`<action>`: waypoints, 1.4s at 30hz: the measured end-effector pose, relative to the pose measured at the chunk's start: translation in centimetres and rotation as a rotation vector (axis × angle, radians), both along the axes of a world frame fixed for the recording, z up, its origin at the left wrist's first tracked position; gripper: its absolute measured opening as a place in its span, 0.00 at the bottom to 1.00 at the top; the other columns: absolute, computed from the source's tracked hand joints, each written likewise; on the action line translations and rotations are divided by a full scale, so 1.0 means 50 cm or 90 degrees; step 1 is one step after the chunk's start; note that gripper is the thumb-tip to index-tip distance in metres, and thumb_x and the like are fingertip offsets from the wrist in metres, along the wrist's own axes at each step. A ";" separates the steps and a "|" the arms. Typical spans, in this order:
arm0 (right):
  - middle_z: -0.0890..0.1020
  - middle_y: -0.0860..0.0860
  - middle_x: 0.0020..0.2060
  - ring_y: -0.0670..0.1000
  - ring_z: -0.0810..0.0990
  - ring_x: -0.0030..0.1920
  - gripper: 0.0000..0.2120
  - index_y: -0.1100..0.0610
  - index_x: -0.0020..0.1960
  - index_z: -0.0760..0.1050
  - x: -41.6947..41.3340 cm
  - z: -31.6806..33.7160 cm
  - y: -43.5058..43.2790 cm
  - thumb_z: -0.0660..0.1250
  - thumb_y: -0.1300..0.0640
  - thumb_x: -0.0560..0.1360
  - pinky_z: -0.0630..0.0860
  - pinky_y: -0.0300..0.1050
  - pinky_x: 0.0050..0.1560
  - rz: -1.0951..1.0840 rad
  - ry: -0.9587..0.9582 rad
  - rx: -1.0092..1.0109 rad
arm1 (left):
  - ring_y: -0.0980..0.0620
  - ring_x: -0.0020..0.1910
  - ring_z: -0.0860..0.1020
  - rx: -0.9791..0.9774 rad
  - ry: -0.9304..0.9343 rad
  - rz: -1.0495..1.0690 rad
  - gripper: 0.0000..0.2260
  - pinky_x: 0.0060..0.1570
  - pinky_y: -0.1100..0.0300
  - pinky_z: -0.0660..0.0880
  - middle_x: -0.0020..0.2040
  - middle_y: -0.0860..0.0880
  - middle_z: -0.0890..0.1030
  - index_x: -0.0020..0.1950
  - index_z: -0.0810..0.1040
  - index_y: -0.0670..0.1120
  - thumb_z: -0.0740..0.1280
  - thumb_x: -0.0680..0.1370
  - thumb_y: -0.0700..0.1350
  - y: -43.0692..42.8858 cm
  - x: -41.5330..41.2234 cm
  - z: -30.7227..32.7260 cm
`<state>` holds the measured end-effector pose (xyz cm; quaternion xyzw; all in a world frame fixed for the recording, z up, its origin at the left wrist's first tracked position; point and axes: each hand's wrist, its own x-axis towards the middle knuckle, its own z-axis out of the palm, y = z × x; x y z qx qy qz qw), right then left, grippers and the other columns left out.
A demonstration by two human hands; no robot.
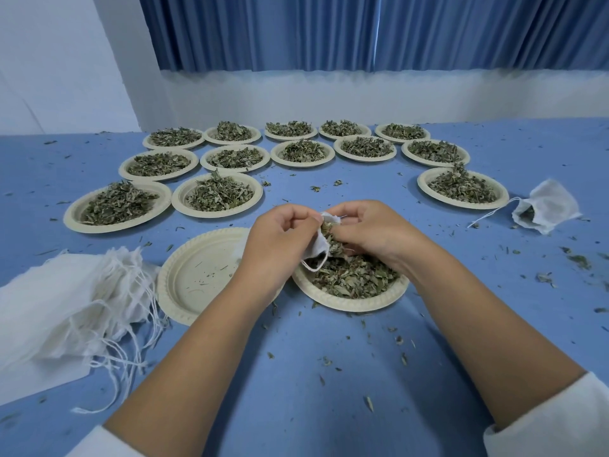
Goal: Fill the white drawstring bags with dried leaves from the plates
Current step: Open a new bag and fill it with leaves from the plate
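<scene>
My left hand pinches the rim of a small white drawstring bag, holding its mouth open above a cream plate with dried leaves. My right hand grips a clump of leaves at the bag's mouth, its fingertips hidden among them. The bag's string loops down over the plate's left rim. To the left lies an empty plate with a few crumbs.
A heap of empty white bags lies at the left. A filled bag rests at the right beside a plate of leaves. Several more leaf-filled plates stand in rows behind. Leaf bits litter the blue tablecloth.
</scene>
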<state>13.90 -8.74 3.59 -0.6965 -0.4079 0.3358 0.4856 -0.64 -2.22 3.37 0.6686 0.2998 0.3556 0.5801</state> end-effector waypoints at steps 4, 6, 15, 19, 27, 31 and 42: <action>0.84 0.56 0.40 0.48 0.78 0.37 0.11 0.54 0.46 0.81 -0.005 -0.007 0.002 0.67 0.68 0.72 0.75 0.42 0.42 -0.031 -0.087 0.002 | 0.61 0.32 0.75 0.049 0.018 -0.017 0.08 0.35 0.72 0.71 0.32 0.55 0.79 0.39 0.82 0.51 0.70 0.77 0.42 -0.007 0.006 -0.003; 0.84 0.54 0.40 0.49 0.80 0.40 0.07 0.54 0.46 0.80 -0.005 -0.009 0.004 0.70 0.65 0.73 0.77 0.41 0.43 -0.018 -0.030 0.022 | 0.63 0.31 0.76 0.057 0.021 0.014 0.07 0.34 0.74 0.71 0.31 0.57 0.80 0.40 0.82 0.51 0.69 0.77 0.41 -0.006 0.006 -0.006; 0.85 0.53 0.50 0.51 0.85 0.51 0.20 0.55 0.60 0.78 0.022 0.013 -0.011 0.76 0.62 0.70 0.80 0.42 0.48 0.145 0.148 0.019 | 0.63 0.27 0.72 0.013 -0.042 0.147 0.09 0.30 0.73 0.70 0.33 0.51 0.77 0.41 0.81 0.50 0.66 0.78 0.40 0.021 -0.014 0.004; 0.84 0.55 0.45 0.51 0.85 0.43 0.20 0.57 0.58 0.77 0.017 0.008 -0.011 0.74 0.71 0.69 0.80 0.39 0.44 0.144 0.099 0.042 | 0.63 0.28 0.73 0.002 -0.035 0.149 0.06 0.30 0.73 0.70 0.34 0.50 0.78 0.43 0.82 0.49 0.67 0.78 0.41 0.022 -0.013 0.003; 0.86 0.55 0.37 0.49 0.85 0.39 0.10 0.60 0.45 0.77 0.002 -0.001 0.001 0.76 0.68 0.68 0.80 0.37 0.38 0.067 0.139 0.152 | 0.60 0.36 0.77 0.017 0.013 0.087 0.04 0.39 0.69 0.73 0.39 0.50 0.82 0.44 0.82 0.48 0.68 0.77 0.41 0.018 -0.006 -0.005; 0.81 0.48 0.36 0.42 0.79 0.33 0.14 0.54 0.43 0.77 -0.002 -0.009 0.009 0.81 0.61 0.64 0.74 0.34 0.32 -0.012 0.016 0.155 | 0.64 0.27 0.74 -0.008 0.003 0.067 0.05 0.28 0.73 0.68 0.29 0.58 0.79 0.42 0.81 0.48 0.68 0.77 0.41 0.018 -0.007 -0.001; 0.86 0.55 0.42 0.51 0.86 0.43 0.12 0.60 0.52 0.79 -0.008 -0.007 0.008 0.75 0.65 0.70 0.81 0.38 0.41 0.054 0.207 0.072 | 0.58 0.33 0.77 0.028 0.013 0.019 0.05 0.41 0.64 0.76 0.35 0.51 0.80 0.43 0.81 0.46 0.68 0.78 0.40 0.012 -0.011 0.007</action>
